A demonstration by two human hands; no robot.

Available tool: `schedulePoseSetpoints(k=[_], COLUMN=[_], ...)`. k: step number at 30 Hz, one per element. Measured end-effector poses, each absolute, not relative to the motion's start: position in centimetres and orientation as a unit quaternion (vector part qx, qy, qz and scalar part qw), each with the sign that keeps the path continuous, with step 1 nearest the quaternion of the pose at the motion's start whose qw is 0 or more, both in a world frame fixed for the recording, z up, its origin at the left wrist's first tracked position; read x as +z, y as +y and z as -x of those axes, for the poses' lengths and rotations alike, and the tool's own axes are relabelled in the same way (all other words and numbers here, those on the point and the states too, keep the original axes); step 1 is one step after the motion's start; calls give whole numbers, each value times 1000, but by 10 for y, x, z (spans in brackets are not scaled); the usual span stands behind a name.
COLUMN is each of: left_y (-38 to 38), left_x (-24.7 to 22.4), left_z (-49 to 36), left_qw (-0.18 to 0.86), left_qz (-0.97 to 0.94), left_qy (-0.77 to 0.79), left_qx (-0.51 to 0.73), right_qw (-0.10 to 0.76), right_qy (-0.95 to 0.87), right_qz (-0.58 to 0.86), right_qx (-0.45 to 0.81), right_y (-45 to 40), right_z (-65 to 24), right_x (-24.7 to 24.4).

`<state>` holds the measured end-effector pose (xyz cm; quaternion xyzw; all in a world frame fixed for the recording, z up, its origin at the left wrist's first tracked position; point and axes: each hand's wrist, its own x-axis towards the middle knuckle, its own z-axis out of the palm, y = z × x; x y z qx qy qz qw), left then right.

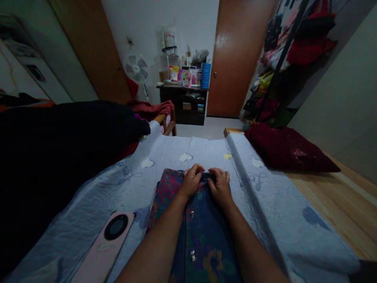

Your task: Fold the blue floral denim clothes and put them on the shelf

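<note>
A folded blue denim shirt point(206, 228) with a floral pattern and shiny buttons lies on the bedspread in front of me. My left hand point(192, 181) is closed at the shirt's far edge, by the collar, with its fingers curled over the fabric. Close beside it, my right hand point(220, 185) pinches the same edge a little to the right. A small gap separates the fingertips of both hands. To the left of the shirt, a pink phone point(103, 249) with a round black camera ring lies on the bedspread.
The light blue bedspread point(138, 188) has cloud prints. A dark cloth heap point(64, 157) fills the left side. A folded maroon garment point(290, 147) rests at the right, partly over the wooden bed boards point(332, 196). Beyond stand a fan point(137, 68) and a dark cabinet point(181, 116).
</note>
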<state>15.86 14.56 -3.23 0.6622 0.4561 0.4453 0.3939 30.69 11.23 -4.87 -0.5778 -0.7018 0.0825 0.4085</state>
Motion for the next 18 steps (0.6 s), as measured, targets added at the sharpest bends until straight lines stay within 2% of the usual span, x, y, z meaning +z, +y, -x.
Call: schedulePoseSetpoints(k=[8,13,18], left_y=[141,143,145], left_x=[-20,-26,-26], left_z=[-161,-162,-162], left_qw=[344,369,385], left_qz=[-700,-704,-689], left_qy=[459,420,447], left_qx=[426,439,422], right_qw=[444,447,452], right_qy=[-682,-677,-658], right_qz=[573,574,589], right_qx=[98,114,126], right_y=[112,112,111], right_z=[-308,-311,-317], right_x=[-45,-40,-36])
